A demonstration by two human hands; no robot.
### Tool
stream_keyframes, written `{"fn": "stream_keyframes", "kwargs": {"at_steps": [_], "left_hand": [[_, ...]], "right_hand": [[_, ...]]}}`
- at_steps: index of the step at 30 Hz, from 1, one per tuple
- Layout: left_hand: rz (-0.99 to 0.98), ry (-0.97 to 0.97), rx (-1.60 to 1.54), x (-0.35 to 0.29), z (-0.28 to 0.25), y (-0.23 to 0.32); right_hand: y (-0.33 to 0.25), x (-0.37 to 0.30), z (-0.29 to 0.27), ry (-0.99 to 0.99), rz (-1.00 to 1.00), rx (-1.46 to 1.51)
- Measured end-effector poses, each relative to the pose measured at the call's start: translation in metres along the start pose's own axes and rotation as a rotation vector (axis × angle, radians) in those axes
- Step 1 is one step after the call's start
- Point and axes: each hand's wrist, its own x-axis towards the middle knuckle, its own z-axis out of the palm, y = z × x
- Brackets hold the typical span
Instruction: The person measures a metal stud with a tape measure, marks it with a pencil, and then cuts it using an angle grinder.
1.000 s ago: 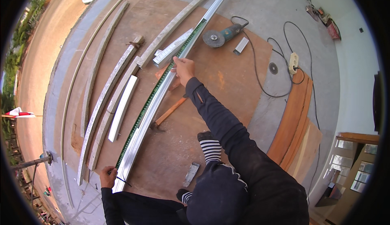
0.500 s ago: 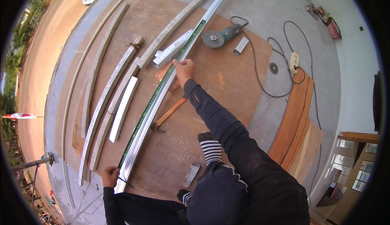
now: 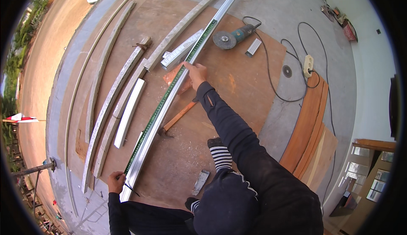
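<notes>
A long pale metal rail [image 3: 163, 107] lies on the brown plywood sheet [image 3: 237, 82], and a green measuring tape [image 3: 169, 91] runs along it. My right hand [image 3: 196, 74] reaches far out and presses the tape against the rail about halfway along. At the rail's near end, my left hand [image 3: 115, 182] pinches a thin dark pencil [image 3: 130, 188] whose tip is at the rail. My knee and a striped sock [image 3: 221, 156] are below the right arm.
Several curved grey strips [image 3: 111, 103] and a white strip [image 3: 129, 112] lie left of the rail. A wooden-handled hammer [image 3: 176, 118] lies to its right. An angle grinder [image 3: 231, 36], its cable, a socket block [image 3: 308, 65] and stacked boards [image 3: 309, 124] are further right.
Almost nothing differs. My right hand has crept a little nearer along the rail, and my left hand stays at the near end with the pencil.
</notes>
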Motion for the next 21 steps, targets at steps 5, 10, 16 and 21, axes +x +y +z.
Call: {"fn": "stream_keyframes", "kwargs": {"at_steps": [5,10,16,21], "left_hand": [[-0.119,-0.091,-0.099,-0.001,-0.002,0.005],[-0.091,-0.136,-0.127,-0.014,-0.011,-0.006],[-0.123,-0.128,-0.098,-0.043,-0.032,-0.082],[-0.22,-0.052,-0.031,-0.079,-0.023,-0.158]], "right_hand": [[0.003,0.014,-0.001,0.003,0.103,0.204],[-0.005,0.017,0.002,0.009,0.169,0.188],[-0.032,0.037,0.001,0.149,0.171,0.216],[-0.039,0.051,-0.001,0.158,0.211,0.107]]}}
